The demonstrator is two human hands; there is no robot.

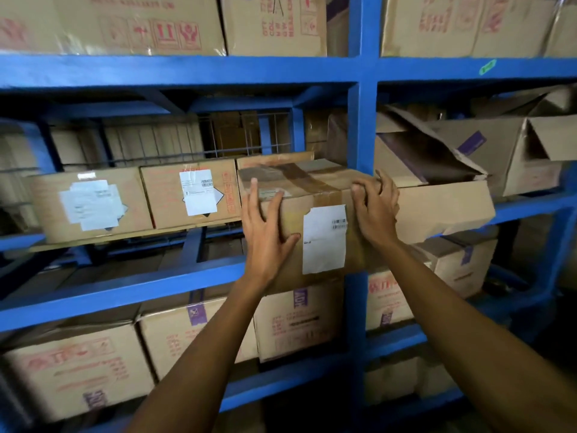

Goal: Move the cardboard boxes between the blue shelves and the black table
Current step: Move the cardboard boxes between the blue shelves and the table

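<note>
The blue shelves [359, 126] fill my view, with brown boxes on every level. On the right, a big torn box [437, 170] lies open; I cannot see what is inside. On the middle shelf, two closed boxes [93, 204] with white labels sit side by side. The taped cardboard box [312, 195] sticks out past the shelf edge, just beside them. My left hand [265, 226] lies flat on its front, fingers straight and spread wide. My right hand [374, 207] grips its top right corner with curled fingers.
</note>
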